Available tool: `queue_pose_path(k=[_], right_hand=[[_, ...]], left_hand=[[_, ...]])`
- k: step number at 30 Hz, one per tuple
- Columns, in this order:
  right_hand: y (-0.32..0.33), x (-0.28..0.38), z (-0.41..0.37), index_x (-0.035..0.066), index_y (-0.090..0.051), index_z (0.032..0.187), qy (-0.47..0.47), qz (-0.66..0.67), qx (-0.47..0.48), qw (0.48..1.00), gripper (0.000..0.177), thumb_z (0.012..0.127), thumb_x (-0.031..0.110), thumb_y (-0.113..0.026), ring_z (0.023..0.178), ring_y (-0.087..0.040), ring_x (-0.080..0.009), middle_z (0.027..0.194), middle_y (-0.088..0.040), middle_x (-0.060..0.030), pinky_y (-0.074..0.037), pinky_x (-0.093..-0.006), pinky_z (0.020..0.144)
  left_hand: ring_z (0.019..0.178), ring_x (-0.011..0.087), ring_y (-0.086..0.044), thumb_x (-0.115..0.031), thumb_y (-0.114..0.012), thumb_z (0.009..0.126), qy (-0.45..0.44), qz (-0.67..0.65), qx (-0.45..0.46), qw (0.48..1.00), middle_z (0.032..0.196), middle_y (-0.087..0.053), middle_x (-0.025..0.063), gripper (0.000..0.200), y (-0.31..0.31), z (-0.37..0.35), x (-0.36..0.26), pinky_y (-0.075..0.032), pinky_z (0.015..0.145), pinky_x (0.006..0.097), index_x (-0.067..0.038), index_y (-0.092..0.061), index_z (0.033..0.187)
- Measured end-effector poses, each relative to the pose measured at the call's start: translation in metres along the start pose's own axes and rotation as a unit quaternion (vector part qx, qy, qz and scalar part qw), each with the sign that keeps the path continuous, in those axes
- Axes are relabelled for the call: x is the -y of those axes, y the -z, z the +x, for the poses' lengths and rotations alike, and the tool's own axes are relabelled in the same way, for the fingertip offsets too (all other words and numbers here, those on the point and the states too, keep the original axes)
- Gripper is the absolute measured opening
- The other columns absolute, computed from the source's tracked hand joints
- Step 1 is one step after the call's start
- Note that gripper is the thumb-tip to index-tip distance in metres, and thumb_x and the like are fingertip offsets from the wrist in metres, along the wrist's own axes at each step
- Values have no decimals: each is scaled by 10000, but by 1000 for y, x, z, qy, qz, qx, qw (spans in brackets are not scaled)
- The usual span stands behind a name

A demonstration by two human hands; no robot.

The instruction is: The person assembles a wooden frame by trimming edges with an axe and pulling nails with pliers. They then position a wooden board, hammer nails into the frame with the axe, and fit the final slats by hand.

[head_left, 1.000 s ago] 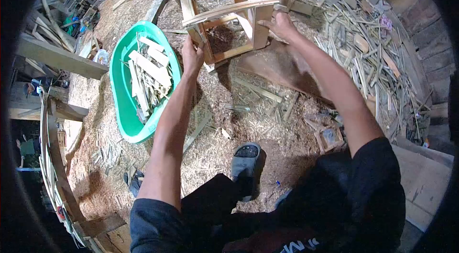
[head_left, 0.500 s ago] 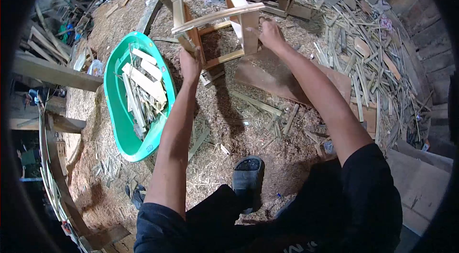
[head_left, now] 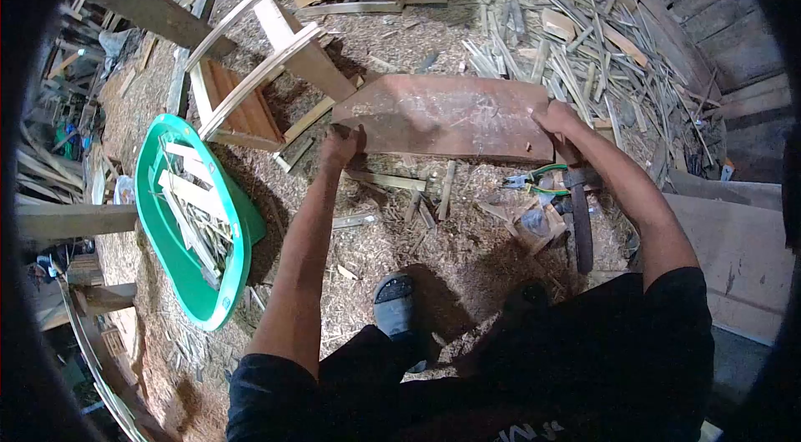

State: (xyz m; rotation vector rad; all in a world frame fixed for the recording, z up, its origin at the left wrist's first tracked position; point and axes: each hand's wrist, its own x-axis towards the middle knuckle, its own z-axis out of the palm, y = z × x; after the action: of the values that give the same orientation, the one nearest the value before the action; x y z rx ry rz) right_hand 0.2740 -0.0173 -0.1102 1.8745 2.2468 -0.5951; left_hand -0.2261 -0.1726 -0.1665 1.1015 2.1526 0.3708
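Board [head_left: 450, 116] is spanning between left hand [head_left: 344, 146] and right hand [head_left: 559, 121], each grip holding one end, beside the wooden frame [head_left: 313, 65]; I am judging it stiff, fairly heavy, best held at both ends.

Arms [head_left: 300, 252] stretched forward — hands [head_left: 342, 148] well apart; both gripping

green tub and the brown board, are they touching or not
Apart: the head view plainly shows scrap-strewn ground between the green tub and the brown board.

wooden board [head_left: 446, 118] | reddish-brown, pale smears | lying crosswise in view | held near both ends
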Motion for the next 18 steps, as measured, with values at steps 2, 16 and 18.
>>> queue_pose_path(k=[2, 16, 18], right_hand=[[-30, -30, 16, -45, -686, 1034, -42, 33, 13, 998, 767, 838, 684, -546, 1004, -657, -424, 1041, -661, -314, -522, -468, 855], [-46, -40, 11, -111, -674, 845, -131, 132, -99, 977, 757, 691, 624, -765, 835, -696, -378, 895, -692, -268, -538, -442, 738], [-44, -45, 16, -85, -680, 803, -125, 139, -117, 975, 685, 697, 586, -772, 781, -690, -366, 836, -693, -245, -528, -446, 705]], left_hand=[[1279, 391, -498, -549, -594, 841, -6, 59, -9, 998, 1335, -553, 237, 812, -12, 25, 10, -401, 1073, 432, 26, -422, 1387], [905, 277, -672, -479, -648, 854, 5, -164, -24, 986, 1110, -673, 82, 545, -25, 86, 86, -527, 771, 366, -55, -599, 1193], [881, 251, -677, -459, -656, 856, -150, 144, -30, 978, 1085, -678, 104, 574, -14, 115, 118, -536, 736, 343, -6, -575, 1199]])
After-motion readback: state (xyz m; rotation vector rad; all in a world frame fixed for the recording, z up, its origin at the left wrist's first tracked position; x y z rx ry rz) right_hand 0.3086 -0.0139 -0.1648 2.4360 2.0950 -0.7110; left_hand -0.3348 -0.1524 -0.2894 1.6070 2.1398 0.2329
